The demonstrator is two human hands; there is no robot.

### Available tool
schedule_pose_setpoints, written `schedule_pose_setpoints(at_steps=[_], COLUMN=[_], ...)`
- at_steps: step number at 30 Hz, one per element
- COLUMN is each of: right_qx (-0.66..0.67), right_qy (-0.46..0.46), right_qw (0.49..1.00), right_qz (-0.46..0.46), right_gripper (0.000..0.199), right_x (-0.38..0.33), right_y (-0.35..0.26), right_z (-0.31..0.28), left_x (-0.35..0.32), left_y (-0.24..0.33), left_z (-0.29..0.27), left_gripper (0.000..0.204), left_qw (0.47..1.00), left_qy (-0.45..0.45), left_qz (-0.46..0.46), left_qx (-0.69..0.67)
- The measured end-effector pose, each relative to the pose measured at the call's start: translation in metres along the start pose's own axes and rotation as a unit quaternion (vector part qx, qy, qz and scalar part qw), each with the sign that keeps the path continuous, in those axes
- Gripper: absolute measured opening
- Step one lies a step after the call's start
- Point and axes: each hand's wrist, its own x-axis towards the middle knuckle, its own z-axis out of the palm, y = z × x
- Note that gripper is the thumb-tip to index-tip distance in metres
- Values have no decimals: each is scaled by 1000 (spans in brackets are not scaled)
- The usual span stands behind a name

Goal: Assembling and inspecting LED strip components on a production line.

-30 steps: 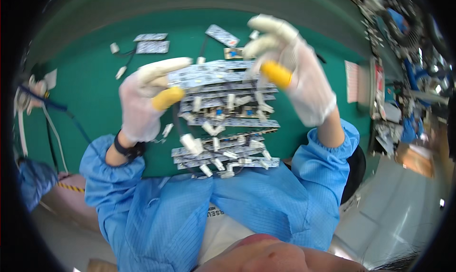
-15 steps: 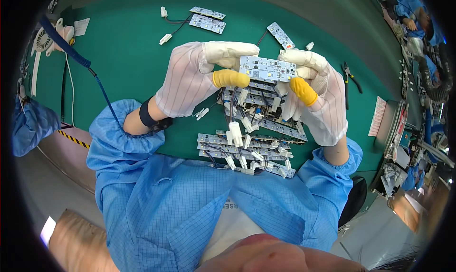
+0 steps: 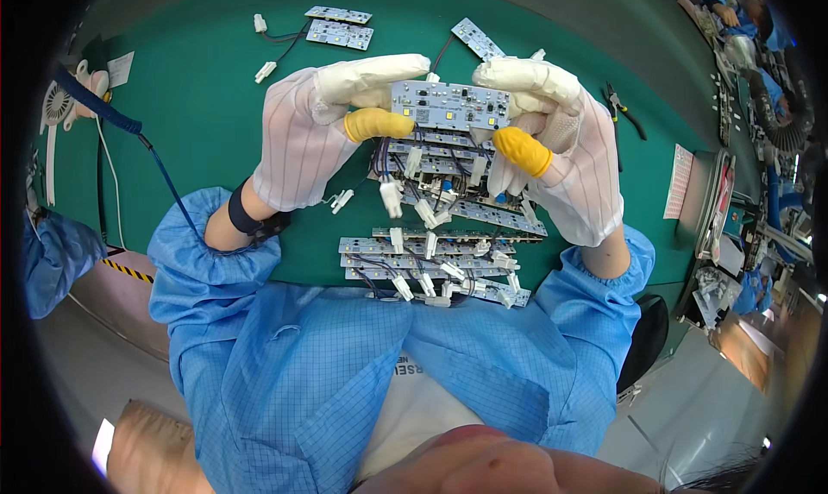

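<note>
A small white rectangular circuit board (image 3: 448, 106) is held up between both hands. My left hand (image 3: 323, 127), in a white glove with a yellow thumb cot, grips its left end. My right hand (image 3: 552, 149), gloved the same way, grips its right end. Wires with white plug connectors (image 3: 392, 196) dangle from under the board. Below the hands, stacks of similar boards with wires (image 3: 431, 265) lie on the green mat (image 3: 198, 106) near the table's front edge.
Two more boards (image 3: 338, 26) with a wired connector lie at the far side, another board (image 3: 476, 38) to their right. A blue cable (image 3: 138, 136) runs to my left wrist strap. Pliers (image 3: 623, 110) and a sheet of paper (image 3: 679, 182) sit right. Other people work at right.
The view has shifted while both hands keep hold of the board. The hands sit closer together on its two ends than one second ago.
</note>
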Motion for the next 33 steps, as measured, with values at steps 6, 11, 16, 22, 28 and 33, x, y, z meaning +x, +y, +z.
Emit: schedule_pose_setpoints(at_steps=[6, 11, 16, 22, 28, 33], right_qx=[13, -32, 7, -31, -19, -34], right_qy=[-14, -16, -12, -5, 4, 9], right_qw=[1000, 999, 1000, 999, 1000, 999], right_qz=[9, -4, 11, -7, 9, -16], right_gripper=[53, 53, 45, 40, 41, 45], right_x=[-2, -1, 0, 3, 1, 0], right_y=[2, 4, 2, 7, 4, 10], right_z=[-1, -4, -1, -1, -1, 0], left_x=[-4, 1, -4, -3, 3, 5], left_y=[-7, 2, -10, -9, 8, 3], left_z=[-1, -11, 0, -1, -9, -2], left_gripper=[38, 44, 39, 38, 35, 38], left_qw=[999, 998, 999, 990, 994, 992], left_qy=[25, -64, 33, 65, -38, 14], left_qz=[42, 22, 39, 106, 85, 116], left_qx=[22, 3, 6, 62, 49, 50])
